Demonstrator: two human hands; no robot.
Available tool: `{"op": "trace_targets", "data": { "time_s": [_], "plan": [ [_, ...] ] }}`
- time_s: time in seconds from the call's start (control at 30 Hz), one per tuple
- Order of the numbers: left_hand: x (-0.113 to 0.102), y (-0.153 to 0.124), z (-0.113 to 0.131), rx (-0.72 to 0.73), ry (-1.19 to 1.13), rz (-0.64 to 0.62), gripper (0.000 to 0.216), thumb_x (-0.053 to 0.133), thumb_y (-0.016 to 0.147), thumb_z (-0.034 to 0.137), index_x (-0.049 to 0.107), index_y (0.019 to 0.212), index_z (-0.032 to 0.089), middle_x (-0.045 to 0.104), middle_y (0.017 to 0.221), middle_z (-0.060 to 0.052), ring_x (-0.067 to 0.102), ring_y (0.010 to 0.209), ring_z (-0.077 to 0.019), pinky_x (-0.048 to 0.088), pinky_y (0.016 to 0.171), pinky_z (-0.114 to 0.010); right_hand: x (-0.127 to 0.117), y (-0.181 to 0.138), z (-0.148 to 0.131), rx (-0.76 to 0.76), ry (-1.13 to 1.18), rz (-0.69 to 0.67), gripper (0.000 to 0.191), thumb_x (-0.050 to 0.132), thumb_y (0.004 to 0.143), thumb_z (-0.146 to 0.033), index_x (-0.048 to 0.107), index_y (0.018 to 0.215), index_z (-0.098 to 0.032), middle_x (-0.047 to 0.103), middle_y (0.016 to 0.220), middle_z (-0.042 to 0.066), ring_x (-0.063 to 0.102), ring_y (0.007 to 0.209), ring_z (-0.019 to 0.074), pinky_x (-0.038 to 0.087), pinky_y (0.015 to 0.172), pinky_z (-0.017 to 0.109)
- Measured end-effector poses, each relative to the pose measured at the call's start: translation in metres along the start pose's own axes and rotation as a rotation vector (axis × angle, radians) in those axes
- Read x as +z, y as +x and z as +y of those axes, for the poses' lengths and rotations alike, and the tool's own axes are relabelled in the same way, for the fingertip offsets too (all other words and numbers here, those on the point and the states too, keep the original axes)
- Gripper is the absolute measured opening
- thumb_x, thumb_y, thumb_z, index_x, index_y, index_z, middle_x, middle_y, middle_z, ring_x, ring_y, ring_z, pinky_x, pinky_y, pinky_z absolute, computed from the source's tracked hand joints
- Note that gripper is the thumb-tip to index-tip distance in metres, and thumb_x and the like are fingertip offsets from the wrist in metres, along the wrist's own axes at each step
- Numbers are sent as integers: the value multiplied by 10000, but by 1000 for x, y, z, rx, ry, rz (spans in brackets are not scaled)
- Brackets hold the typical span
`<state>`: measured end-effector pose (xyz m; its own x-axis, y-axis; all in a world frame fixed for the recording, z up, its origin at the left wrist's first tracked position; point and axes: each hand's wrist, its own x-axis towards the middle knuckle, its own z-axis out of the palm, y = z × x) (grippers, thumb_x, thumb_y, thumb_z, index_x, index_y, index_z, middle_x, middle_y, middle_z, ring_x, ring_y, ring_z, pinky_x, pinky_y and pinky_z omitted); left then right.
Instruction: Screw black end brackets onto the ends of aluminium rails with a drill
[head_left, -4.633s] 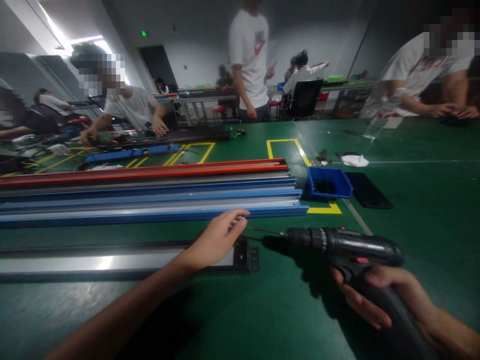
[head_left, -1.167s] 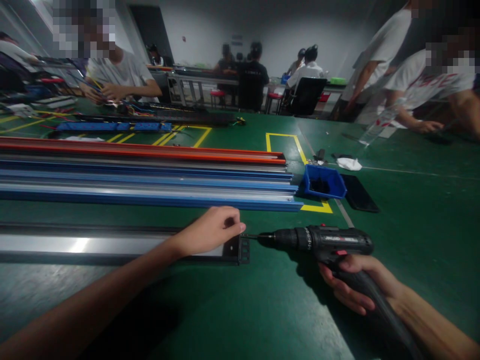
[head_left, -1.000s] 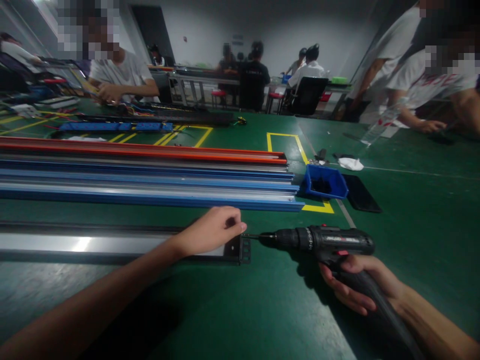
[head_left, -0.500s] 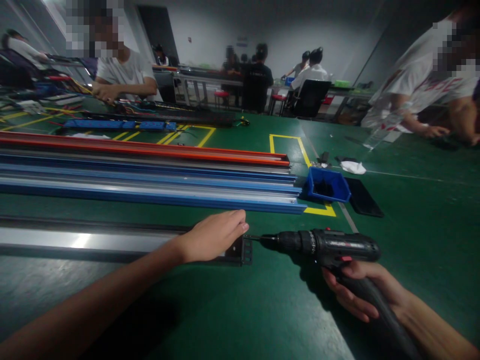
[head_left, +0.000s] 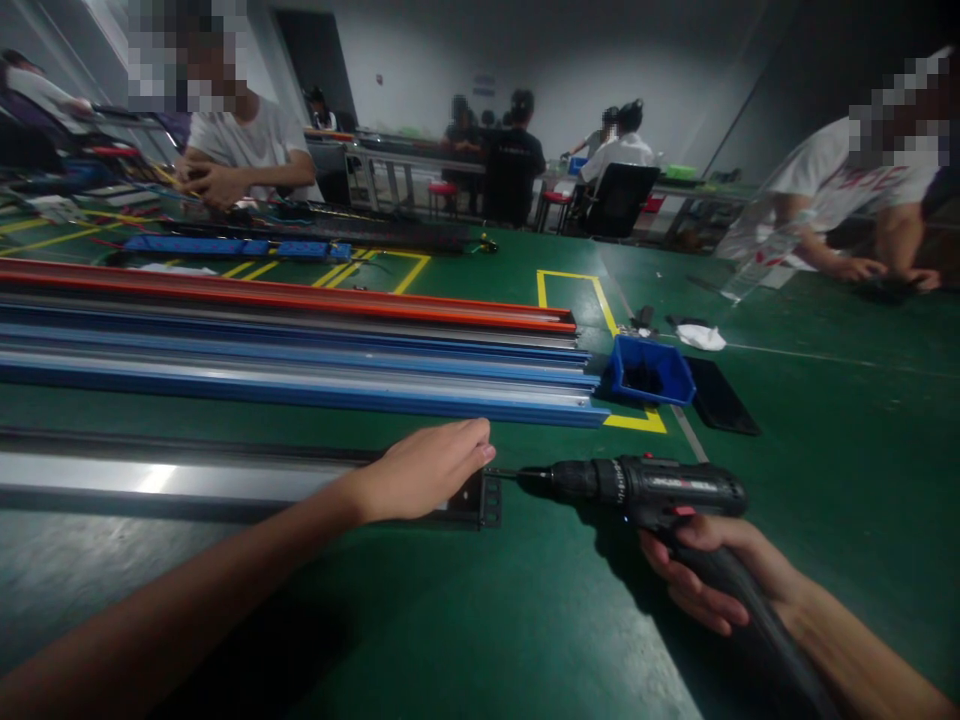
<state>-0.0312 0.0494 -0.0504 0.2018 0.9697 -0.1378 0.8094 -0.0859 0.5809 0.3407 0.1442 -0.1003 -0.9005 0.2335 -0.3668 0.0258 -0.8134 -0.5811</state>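
A long metal channel [head_left: 225, 480] with dark edges lies across the near table, a black end piece [head_left: 490, 502] at its right end. My left hand [head_left: 431, 470] rests over that end, its fingers curled down by the corner; what they grip is hidden under the hand. In my right hand [head_left: 712, 570] is a black cordless drill [head_left: 667, 488], held by its handle. The drill points left, and its long thin bit meets the end piece close to my left fingertips.
Beyond the channel lie several blue rails [head_left: 450, 395] and an orange rail [head_left: 375, 298]. A blue bin [head_left: 652, 370] with dark parts stands right of them, beside a black flat slab [head_left: 724, 395]. Co-workers sit across the green table [head_left: 825, 430].
The drill and my right hand have shifted very slightly left. My left hand stays over the channel's end. At the right, a co-worker's upper body has shifted.
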Motion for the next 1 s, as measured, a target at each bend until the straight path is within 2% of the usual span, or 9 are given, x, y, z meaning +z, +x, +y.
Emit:
{"op": "trace_targets", "data": {
  "time_s": [0.43, 0.77, 1.0],
  "plan": [
    [-2, -3, 5, 24, 2, 6, 318, 302, 1069, 462, 445, 919, 222, 556, 883, -10, 511, 763, -174, 358, 698, -317, 1, -2, -2, -1, -39, 9, 332, 582, 867, -319, 711, 984, -37, 664, 709, 61, 474, 357, 43, 466, 407, 184],
    [-4, -10, 2, 85, 54, 29, 286, 294, 1073, 417, 420, 908, 221, 545, 899, -24, 519, 776, -179, 348, 686, -316, 25, -9, -25, 31, -164, 44, 338, 570, 833, -270, 729, 1001, -25, 692, 740, 106, 552, 393, 82, 523, 443, 214],
    [-2, -13, -4, 123, 96, 67, 287, 289, 1077, 413, 421, 909, 222, 556, 897, -24, 512, 778, -179, 353, 689, -316, 18, -1, -21, 47, -142, 29, 325, 590, 807, -277, 738, 970, -38, 689, 714, 105, 502, 351, 67, 465, 401, 195]
  ]
}}
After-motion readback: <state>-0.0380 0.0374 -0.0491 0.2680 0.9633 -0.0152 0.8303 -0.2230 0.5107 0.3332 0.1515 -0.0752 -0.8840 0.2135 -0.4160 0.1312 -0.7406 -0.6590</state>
